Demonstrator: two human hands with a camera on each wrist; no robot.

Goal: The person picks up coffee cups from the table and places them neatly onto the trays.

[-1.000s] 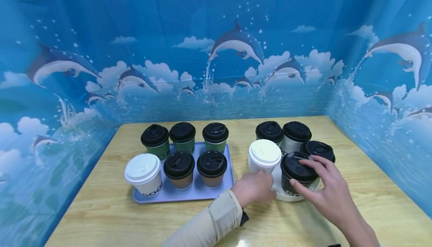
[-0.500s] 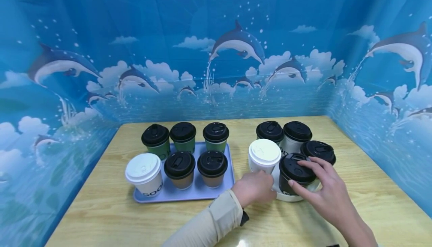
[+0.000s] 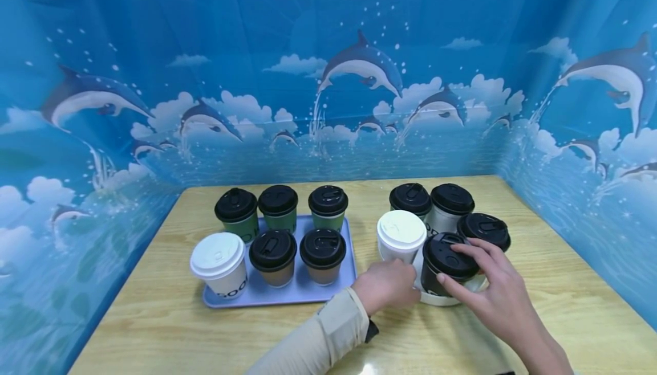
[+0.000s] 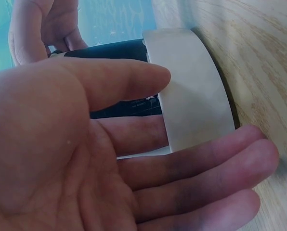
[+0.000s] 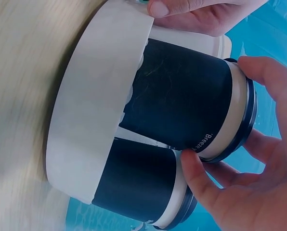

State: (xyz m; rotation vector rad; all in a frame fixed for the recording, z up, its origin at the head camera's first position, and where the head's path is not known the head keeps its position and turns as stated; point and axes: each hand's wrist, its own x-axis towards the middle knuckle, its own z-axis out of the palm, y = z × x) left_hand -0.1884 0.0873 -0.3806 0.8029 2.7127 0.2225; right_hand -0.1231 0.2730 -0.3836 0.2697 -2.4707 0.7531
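Observation:
In the head view my left hand (image 3: 387, 286) is at the near left edge of a round white tray (image 3: 440, 300). Thumb and index finger pinch the tray's wall (image 4: 194, 91) in the left wrist view, the other fingers stretched out below. My right hand (image 3: 495, 298) holds a black paper coffee cup (image 5: 182, 91) with a black lid, fingers spread around lid and upper side. The cup stands slightly tilted within the tray's front part. Right behind my left hand is a white cup (image 3: 401, 235) with a white lid. A second dark cup (image 5: 136, 178) sits beside the held one.
Farther back on the round tray are a green cup (image 3: 410, 199), a grey cup (image 3: 451, 201) and a black-lidded cup (image 3: 485, 229). To the left, a lilac rectangular tray (image 3: 256, 305) carries several lidded cups. A dolphin-print curtain (image 3: 328, 78) surrounds the wooden table (image 3: 169, 335).
The black cup has shifted slightly left on the round tray along with my right hand. My left hand has kept its place at the tray's edge.

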